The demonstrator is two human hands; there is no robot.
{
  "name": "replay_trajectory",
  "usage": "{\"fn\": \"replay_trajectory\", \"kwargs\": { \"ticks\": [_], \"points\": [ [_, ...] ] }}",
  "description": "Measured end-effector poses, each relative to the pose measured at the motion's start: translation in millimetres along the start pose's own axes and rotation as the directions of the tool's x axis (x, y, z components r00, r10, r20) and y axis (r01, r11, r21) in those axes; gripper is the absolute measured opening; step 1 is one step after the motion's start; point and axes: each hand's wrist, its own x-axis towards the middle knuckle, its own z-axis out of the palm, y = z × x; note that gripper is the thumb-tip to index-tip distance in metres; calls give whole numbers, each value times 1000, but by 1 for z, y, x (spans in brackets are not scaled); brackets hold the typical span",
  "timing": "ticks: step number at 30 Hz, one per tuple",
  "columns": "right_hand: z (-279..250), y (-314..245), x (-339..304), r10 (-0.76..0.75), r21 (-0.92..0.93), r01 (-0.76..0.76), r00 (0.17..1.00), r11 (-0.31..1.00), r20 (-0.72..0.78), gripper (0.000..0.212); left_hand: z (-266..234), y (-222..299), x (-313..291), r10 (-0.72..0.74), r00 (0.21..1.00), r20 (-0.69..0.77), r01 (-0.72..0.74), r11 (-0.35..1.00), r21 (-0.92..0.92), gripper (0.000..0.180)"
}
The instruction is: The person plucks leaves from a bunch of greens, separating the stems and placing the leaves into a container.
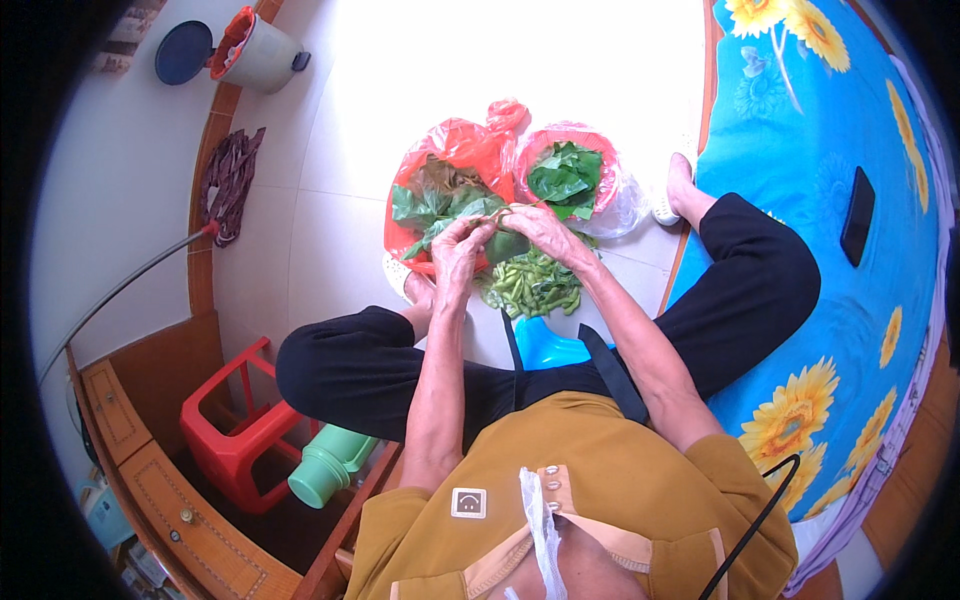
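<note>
My left hand (462, 244) and my right hand (540, 232) meet in the middle, fingers closed in a pinch on a thin greenish-brown plant stem (503, 212). A broad green leaf (508, 246) hangs just below the fingers. On the floor under my hands lies a pile of green bean pods (532, 287). Beyond my left hand, an opened red plastic bag (470, 148) holds leafy stalks (455, 195), some brown and wilted. Past my right hand, a pinkish-red bag (607, 165) contains loose green leaves (565, 175).
Left of me are a red plastic stool (222, 440), a green flask (325, 470) and a wooden cabinet (190, 510). A lidded bin (262, 58) and a dark bundle (232, 185) stand by the wall. On the right, a blue sunflower-patterned bed (760, 150) bears a black phone (857, 217).
</note>
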Motion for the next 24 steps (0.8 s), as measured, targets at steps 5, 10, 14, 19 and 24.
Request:
{"fn": "replay_trajectory", "kwargs": {
  "ticks": [5, 10, 14, 19, 24],
  "points": [
    [14, 0, 0, 90, -90, -101, 989, 991, -115, 38, 0, -5, 1, 10, 1000, 1, -10, 1000, -14, 14],
    [23, -5, -1, 121, -35, -125, 989, 992, -90, 31, 3, -7, 0, 18, 1000, -20, -19, 999, -46, 13],
    [24, -10, -2, 173, 28, -171, 981, 985, -90, 28, 6, -9, 4, 21, 998, -59, -28, 993, -118, 11],
    [24, -13, -16, 233, 151, -217, 968, 965, -96, 30, 1, -5, 8, 6, 999, -36, -9, 994, -108, 12],
    [26, -19, -11, 300, 43, -298, 953, 954, -44, 41, 9, -1, -3, 43, 997, -61, -47, 997, -68, 11]
  ]
}}
